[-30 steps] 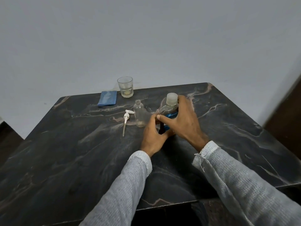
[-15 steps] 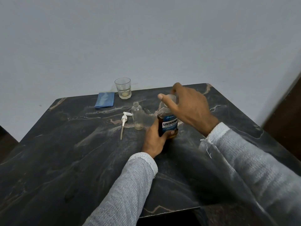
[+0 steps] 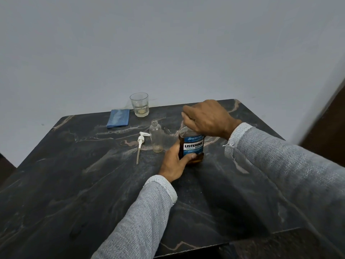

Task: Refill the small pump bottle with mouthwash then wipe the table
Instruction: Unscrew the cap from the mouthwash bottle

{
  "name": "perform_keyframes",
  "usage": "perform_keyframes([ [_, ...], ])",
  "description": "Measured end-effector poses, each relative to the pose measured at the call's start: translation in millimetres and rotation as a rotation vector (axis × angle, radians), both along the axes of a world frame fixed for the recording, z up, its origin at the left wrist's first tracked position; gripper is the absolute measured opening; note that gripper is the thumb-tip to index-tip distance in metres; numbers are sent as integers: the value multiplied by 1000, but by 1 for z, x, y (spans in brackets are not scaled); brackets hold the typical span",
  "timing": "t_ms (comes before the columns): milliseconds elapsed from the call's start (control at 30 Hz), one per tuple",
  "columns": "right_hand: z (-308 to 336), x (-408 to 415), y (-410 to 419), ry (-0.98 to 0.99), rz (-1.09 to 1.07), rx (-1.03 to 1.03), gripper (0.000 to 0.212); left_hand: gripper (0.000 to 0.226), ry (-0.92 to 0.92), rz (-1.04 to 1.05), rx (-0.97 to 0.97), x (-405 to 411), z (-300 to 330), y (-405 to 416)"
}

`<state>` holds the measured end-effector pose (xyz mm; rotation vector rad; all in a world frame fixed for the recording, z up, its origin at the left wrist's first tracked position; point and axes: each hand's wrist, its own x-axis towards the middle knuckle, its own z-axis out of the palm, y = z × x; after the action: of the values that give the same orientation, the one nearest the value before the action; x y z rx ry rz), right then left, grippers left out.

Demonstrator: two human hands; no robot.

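A mouthwash bottle point(image 3: 193, 146) with a blue label stands upright on the dark marble table point(image 3: 74, 184). My left hand point(image 3: 174, 162) grips its lower body from the left. My right hand point(image 3: 207, 118) is closed over the top of the bottle and hides its cap. Just left of it stands the small clear pump bottle point(image 3: 156, 136), open at the neck and nearly empty. Its white pump head point(image 3: 141, 142) lies flat on the table beside it, tube pointing toward me. A folded blue cloth point(image 3: 118, 118) lies at the table's far edge.
A clear drinking glass point(image 3: 139, 104) with a little liquid stands at the far edge, right of the cloth, against the pale wall. The table's front edge runs at the lower right, with a dark drop beyond it.
My right hand rose from the bottle's side to its top and closed over the cap. My left hand shifted to hold the bottle's lower body, now showing its label.
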<state>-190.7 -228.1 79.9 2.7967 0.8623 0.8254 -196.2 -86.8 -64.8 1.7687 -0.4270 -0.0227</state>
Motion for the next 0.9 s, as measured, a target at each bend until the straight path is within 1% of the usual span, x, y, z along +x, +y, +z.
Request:
perform_keyframes([
  [100, 4, -1, -4, 101, 92, -11, 23, 46, 4, -5, -13, -1, 2, 0],
  [167, 7, -2, -9, 206, 143, 39, 25, 45, 7, -4, -17, -2, 3, 0],
  [233, 10, -6, -14, 328, 162, 92, 30, 44, 5, 3, -9, -2, 4, 0],
  [300, 12, -10, -14, 369, 148, 73, 35, 46, 6, 13, -3, -3, 4, -1],
  [367, 13, -13, -12, 332, 88, 52, 39, 47, -1, 20, -6, -4, 3, -1],
  [467, 16, -11, -6, 188, -134, 32, 61, 46, -16, 18, -17, -6, 4, -1],
  [500, 16, -9, -1, 132, -212, 6, 65, 47, -18, 16, -23, -6, 4, -1],
  [600, 9, -3, 17, 20, -340, -79, 57, 48, -16, 19, -40, -7, 4, -1],
  [700, 4, 1, 20, -13, -296, -92, 48, 42, -1, -2, -45, -5, 5, 0],
  [800, 6, 5, 8, -4, -151, -104, 50, 44, 18, -34, -21, 0, 4, 0],
  [900, 8, 9, 2, -14, -37, -129, 48, 41, 28, -43, -16, 3, 3, 1],
])
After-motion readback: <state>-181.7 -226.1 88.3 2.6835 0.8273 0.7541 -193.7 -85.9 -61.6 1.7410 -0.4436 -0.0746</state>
